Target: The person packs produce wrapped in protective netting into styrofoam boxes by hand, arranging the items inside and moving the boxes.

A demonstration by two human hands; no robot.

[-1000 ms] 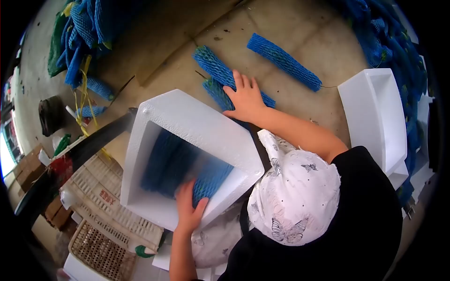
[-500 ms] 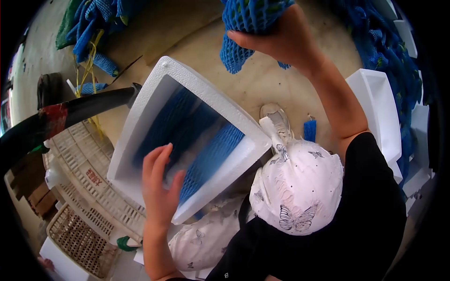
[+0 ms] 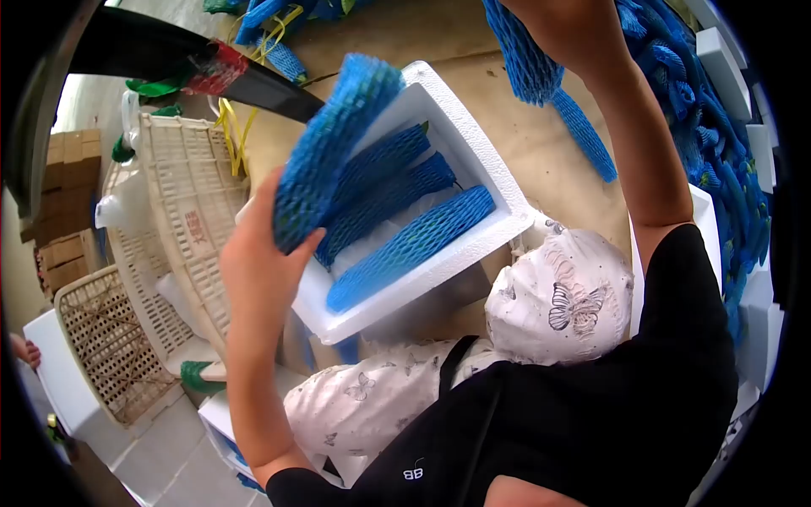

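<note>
My left hand [image 3: 270, 245] is wrapped round the lower end of a blue netted bundle [image 3: 338, 139], raised above the left side of a white foam box [image 3: 507, 182]. Inside the box lie several more netted bundles [image 3: 414, 245], side by side and slanting. At the top edge, my right hand [image 3: 570, 29] is closed on another blue netted bundle [image 3: 524, 59]; its fingertips are partly cut off or hidden. Just below it, a further netted piece [image 3: 585, 135] hangs or lies; which of the two I cannot tell.
A black bar with red tape [image 3: 221, 72] crosses the upper left. Cream plastic baskets [image 3: 190, 220] stand left of the box. A heap of blue netted bundles [image 3: 710, 152] and white foam boxes [image 3: 722, 72] line the right. Another person's hand [image 3: 25, 351] shows far left.
My left hand has come up out of the box with a netted bundle. My right hand has moved up and right with its bundle. The box now appears upright, its inside more visible.
</note>
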